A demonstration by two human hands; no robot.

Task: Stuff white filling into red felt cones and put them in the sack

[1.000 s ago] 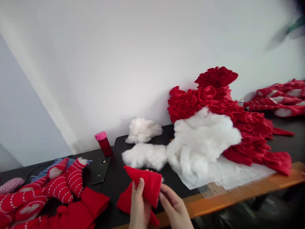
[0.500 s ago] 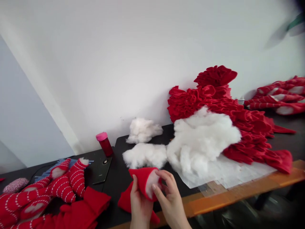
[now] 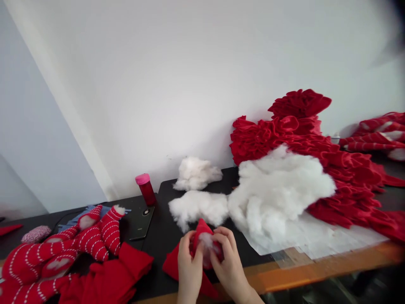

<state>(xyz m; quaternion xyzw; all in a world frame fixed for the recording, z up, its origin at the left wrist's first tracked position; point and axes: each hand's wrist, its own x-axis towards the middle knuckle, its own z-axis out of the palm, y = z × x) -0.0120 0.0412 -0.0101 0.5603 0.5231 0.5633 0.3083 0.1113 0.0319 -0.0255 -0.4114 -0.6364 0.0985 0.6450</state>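
Black tabletop point(image 3: 161, 236) fronts a pale wall point(image 3: 158, 84). At six o'clock I see the left hand point(image 3: 190, 264) and right hand point(image 3: 230, 264), equally near, fingers curled round a red cone point(image 3: 201, 229), tip toward twelve, thumbs at white fibre point(image 3: 207, 242) in its mouth.

The left hand point(image 3: 190, 262) and right hand point(image 3: 230, 258) hold a red cone point(image 3: 202, 227), fluff point(image 3: 207, 242) at its open end; wadding point(image 3: 281, 192) lies beyond, against heaped red cloth point(image 3: 354, 171); leftward on the black table point(image 3: 161, 236) are a jar point(image 3: 147, 192), phone point(image 3: 141, 226) and striped plush point(image 3: 91, 240).
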